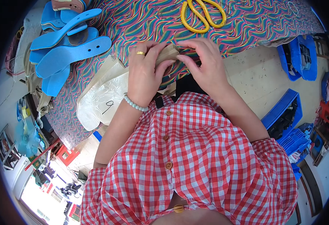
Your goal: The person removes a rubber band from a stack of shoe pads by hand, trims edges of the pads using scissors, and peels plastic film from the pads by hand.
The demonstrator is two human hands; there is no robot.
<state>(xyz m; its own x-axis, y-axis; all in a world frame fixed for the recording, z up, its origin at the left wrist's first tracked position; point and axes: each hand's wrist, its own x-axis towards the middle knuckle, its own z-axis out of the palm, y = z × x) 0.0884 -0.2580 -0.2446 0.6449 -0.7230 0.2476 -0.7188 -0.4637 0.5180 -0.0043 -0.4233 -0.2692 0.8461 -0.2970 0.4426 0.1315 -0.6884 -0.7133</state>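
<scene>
A bundle of thin tan layered pieces (167, 54) is between my two hands, above the near edge of the table; its exact kind I cannot make out. My left hand (145, 71), with a ring and a beaded bracelet, is closed around its left part. At its right end, the thumb and forefinger of my right hand (206, 62) pinch it. Below and left of my left hand lie pale sole-shaped sheets (93, 107), the top one marked with a handwritten digit. Their right side is partly covered by my left hand and forearm.
Blue shoe insoles (74, 54) are piled at the table's left. Yellow-handled scissors (202, 17) lie at the far side of the patterned tabletop (142, 22). On the right, blue bins (298, 58) with dark contents stand on the floor.
</scene>
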